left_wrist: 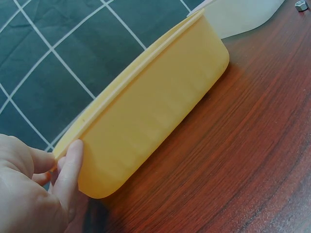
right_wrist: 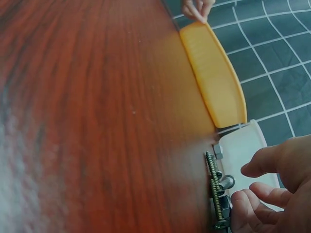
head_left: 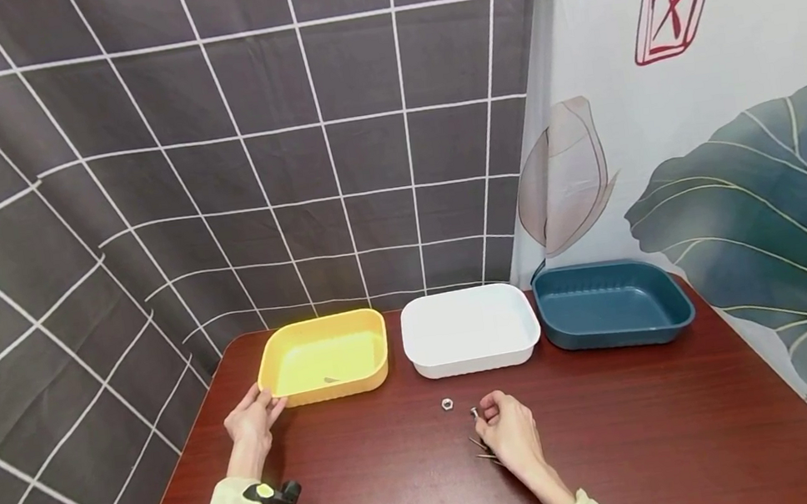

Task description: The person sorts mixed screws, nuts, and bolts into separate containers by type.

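At its front left corner, the yellow tray (head_left: 326, 395) is pinched by my left hand (head_left: 249, 422), with fingers on both sides of the rim in the left wrist view. My right hand (head_left: 510, 432) is over the table by the small metal parts, fingers bent. In the right wrist view its thumb and forefinger stand apart with nothing between them. Beside those fingertips is a bolt (right_wrist: 227, 182) with a rounded head. Long threaded screws (right_wrist: 213, 177) lie close by, partly hidden by the hand in the head view. A hex nut (head_left: 447, 405) lies left of the bolt.
A white tray (head_left: 474, 363) stands at the back middle, a dark blue tray (head_left: 618, 337) to its right. Something small and thin (head_left: 332, 379) lies in the yellow tray. Behind the brown table (head_left: 370, 475) hangs a dark gridded curtain (head_left: 369, 155).
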### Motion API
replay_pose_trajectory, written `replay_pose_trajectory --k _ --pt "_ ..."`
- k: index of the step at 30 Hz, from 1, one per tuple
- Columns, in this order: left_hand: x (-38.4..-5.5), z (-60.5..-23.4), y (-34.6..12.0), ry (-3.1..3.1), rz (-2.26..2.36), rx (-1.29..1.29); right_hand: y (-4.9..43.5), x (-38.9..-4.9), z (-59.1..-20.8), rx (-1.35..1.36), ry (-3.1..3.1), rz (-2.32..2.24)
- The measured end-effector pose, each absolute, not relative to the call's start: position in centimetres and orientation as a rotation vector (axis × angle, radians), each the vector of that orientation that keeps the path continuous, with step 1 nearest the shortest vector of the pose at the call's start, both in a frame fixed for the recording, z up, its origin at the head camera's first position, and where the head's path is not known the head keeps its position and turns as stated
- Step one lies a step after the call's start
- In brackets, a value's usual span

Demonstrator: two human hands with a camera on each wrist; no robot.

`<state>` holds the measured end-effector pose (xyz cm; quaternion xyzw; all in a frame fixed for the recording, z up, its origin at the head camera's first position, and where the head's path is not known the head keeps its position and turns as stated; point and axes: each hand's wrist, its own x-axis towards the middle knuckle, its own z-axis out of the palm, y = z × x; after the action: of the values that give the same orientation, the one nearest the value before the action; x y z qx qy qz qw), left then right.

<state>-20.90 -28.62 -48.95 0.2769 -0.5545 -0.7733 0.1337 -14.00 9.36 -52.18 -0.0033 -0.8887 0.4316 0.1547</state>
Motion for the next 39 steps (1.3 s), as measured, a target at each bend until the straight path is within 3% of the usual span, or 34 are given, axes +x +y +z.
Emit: replay_pose_trajectory --k 20,39 --pt "-20.95 -48.59 -28.5 -1.597 -2.258 0.791 8.37 -14.15 -52.5 -0.071 -2.621 1.068" --pt "-20.96 -48.85 -28.68 -1.583 -2.272 0.781 8.97 -14.54 -52.94 0.063 -2.664 1.007"
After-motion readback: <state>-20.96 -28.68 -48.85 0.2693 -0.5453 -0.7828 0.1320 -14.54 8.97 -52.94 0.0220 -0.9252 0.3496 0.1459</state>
